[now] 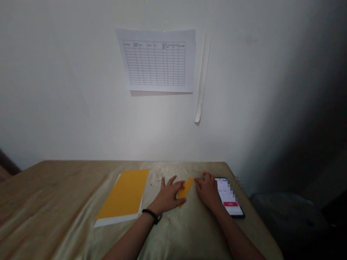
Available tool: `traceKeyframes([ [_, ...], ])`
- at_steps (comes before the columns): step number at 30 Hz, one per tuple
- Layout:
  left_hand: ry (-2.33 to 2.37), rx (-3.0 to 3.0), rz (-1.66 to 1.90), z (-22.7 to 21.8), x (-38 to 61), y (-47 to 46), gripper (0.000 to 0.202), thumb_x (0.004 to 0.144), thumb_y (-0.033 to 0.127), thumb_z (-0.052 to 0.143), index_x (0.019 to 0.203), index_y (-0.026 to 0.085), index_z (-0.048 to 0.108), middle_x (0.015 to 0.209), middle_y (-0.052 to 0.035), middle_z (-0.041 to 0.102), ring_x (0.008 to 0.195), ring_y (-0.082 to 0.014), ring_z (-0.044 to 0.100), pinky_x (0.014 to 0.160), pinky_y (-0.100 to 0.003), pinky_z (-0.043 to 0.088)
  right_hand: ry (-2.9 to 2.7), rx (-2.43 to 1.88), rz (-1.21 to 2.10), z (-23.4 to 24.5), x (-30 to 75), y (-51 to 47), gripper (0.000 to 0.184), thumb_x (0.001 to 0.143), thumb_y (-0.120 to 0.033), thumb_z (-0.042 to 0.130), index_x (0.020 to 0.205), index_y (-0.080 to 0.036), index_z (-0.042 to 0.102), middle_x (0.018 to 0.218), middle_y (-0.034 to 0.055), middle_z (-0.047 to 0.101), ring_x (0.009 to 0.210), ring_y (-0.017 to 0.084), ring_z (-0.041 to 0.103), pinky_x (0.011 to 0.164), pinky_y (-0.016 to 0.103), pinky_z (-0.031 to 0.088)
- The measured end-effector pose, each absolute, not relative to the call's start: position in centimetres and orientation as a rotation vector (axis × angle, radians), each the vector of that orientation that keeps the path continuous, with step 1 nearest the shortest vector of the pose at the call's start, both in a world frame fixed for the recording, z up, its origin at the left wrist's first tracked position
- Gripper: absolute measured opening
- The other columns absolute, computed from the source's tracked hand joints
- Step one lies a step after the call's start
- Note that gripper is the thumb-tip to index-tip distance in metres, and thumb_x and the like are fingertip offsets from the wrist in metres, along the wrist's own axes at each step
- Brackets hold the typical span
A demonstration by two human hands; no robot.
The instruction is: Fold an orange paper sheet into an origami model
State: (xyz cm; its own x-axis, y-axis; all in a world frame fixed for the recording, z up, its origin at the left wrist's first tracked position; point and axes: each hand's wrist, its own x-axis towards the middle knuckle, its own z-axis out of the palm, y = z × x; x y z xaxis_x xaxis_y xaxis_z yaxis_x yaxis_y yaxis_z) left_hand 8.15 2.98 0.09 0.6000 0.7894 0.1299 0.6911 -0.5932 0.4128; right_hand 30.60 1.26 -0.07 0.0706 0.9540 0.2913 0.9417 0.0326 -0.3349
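A small folded piece of yellow paper (187, 188) lies at a slant on the cloth-covered table, between my two hands. My left hand (170, 195), with a black band on its wrist, grips it with thumb and index finger, the other fingers spread. At the paper's upper right corner, my right hand (208, 189) has its fingers bent and drawn together, the fingertips on that corner. How firmly they pinch it is too small to make out. Beside my right hand a phone (227, 195) lies face up with its screen lit, partly hidden by that hand.
Left of my hands, a yellow sheet (126, 195) lies over white paper (116, 221). A wrinkled beige cloth (67, 202) covers the table (184, 242), which meets the wall. A printed grid sheet (157, 61) and a loose white strip (202, 86) hang there. Something dark stands at right.
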Motion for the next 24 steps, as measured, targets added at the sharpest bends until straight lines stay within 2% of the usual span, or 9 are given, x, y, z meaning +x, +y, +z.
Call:
traceKeyframes([
  [6,1.236,2.641,0.511,0.4,8.2,2.5,0.046,0.079,0.041,0.071,0.122,0.028,0.062,0.147,-0.0062,0.052,0.142,-0.0370,0.032,0.113,-0.073,-0.005,-1.859,-1.916,0.038,-0.5,30.8,1.1,0.032,0.090,-0.027,0.057,0.120,-0.030,0.069,0.130,0.0118,0.052,0.122,0.029,0.043,0.100,0.039,0.036],
  [12,1.304,2.692,0.550,0.3,7.8,2.7,0.043,0.081,0.031,0.064,0.123,0.027,0.062,0.136,-0.0091,0.060,0.135,-0.0338,0.043,0.116,-0.068,-0.007,-1.868,-1.876,0.066,-1.0,30.7,0.8,0.034,0.088,-0.031,0.059,0.120,-0.028,0.069,0.130,0.0117,0.054,0.122,0.030,0.045,0.101,0.040,0.036],
  [18,1.321,2.656,0.538,0.5,7.6,3.0,0.043,0.082,0.022,0.057,0.126,0.023,0.059,0.137,-0.0101,0.061,0.137,-0.0336,0.043,0.115,-0.069,-0.008,-1.893,-1.820,0.099,-1.0,30.4,0.7,0.033,0.086,-0.034,0.062,0.117,-0.027,0.072,0.129,0.0117,0.056,0.122,0.031,0.046,0.106,0.042,0.033],
  [24,1.421,2.707,0.607,0.6,7.8,3.1,0.019,0.085,0.018,0.054,0.101,0.021,0.063,0.107,-0.0074,0.070,0.109,-0.0265,0.061,0.117,-0.065,0.002,-1.823,-1.751,0.134,-0.6,30.1,0.5,0.027,0.085,-0.028,0.063,0.109,-0.022,0.075,0.122,0.0121,0.060,0.118,0.029,0.050,0.105,0.038,0.035],
])
